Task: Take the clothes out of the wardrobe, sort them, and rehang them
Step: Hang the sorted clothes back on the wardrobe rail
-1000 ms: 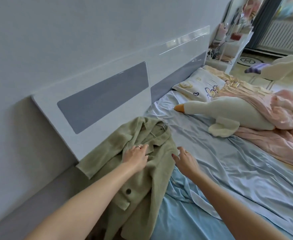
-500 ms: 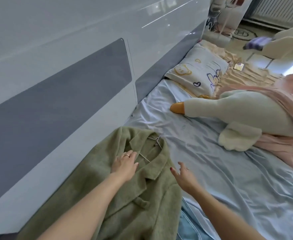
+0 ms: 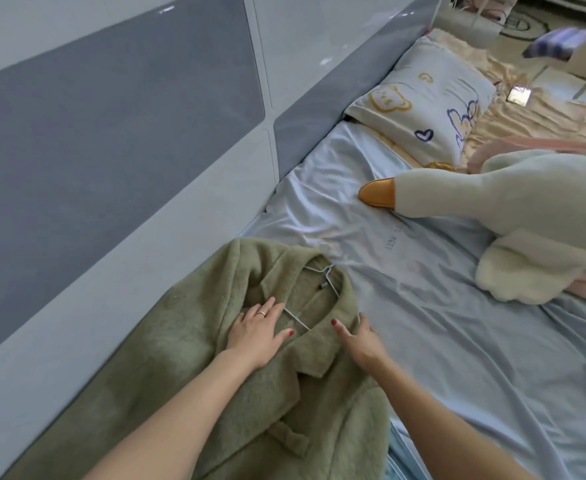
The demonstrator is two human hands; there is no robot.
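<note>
Headboard, grey panels set in a glossy white frame, fills the upper left and runs along the side of the bed. Below it spreads the pale blue sheet, creased, covering most of the bed. A green coat of thick fuzzy cloth lies flat on the sheet at the lower left, its left side against the headboard and its collar pointing up the bed. A white goose toy with an orange beak lies on the sheet at the right, well apart from the coat, and a pillow printed with a bear and a heart sits near the headboard beyond it, partly on a crumpled pink blanket.

The left hand rests flat on the coat's left lapel, fingers straight and together (a ring shows on one finger). The right hand holds the coat's right edge at the collar, thumb on top of the cloth and fingers tucked behind the edge. A thin metal hanger sits inside the coat's open neck, between the two hands, its lower arm touching the left fingertips.
</note>
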